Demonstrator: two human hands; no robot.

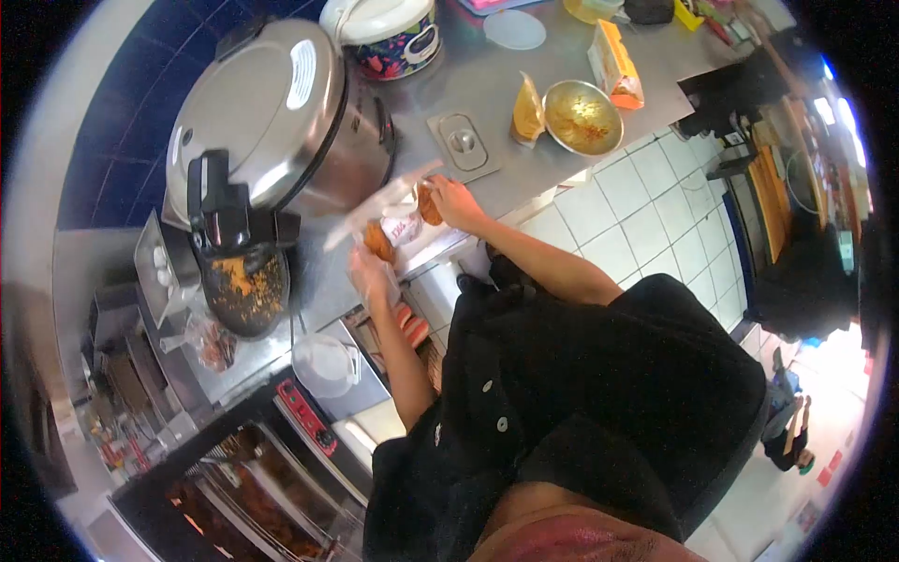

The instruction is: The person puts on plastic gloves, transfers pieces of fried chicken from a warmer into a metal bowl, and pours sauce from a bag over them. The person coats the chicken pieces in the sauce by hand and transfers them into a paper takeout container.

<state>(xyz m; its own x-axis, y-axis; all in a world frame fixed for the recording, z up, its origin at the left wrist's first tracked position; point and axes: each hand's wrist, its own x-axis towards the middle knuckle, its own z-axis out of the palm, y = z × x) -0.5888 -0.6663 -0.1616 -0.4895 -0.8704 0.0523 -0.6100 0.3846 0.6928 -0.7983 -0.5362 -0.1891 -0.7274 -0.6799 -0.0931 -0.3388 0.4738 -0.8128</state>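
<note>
My right hand (456,204) is closed on a golden-brown piece of food (430,203), perhaps fried, at the counter's front edge. Lower left, my left hand (368,270) has its fingers curled at a second golden-brown piece (378,242); clear plastic covers part of this hand, and whether it is a glove or a bag I cannot tell. Between the two pieces sits a small white packet (401,228) with red print. Behind them stretches a translucent plastic sheet or bag (384,203).
A large steel cooker (272,122) stands behind my left hand, with a dark tray of crumbs (248,295) beside it. Farther right are a steel lid (463,146), a yellow pouch (528,112), a metal bowl (583,119) and an orange box (615,64). Another person (791,421) is at far right.
</note>
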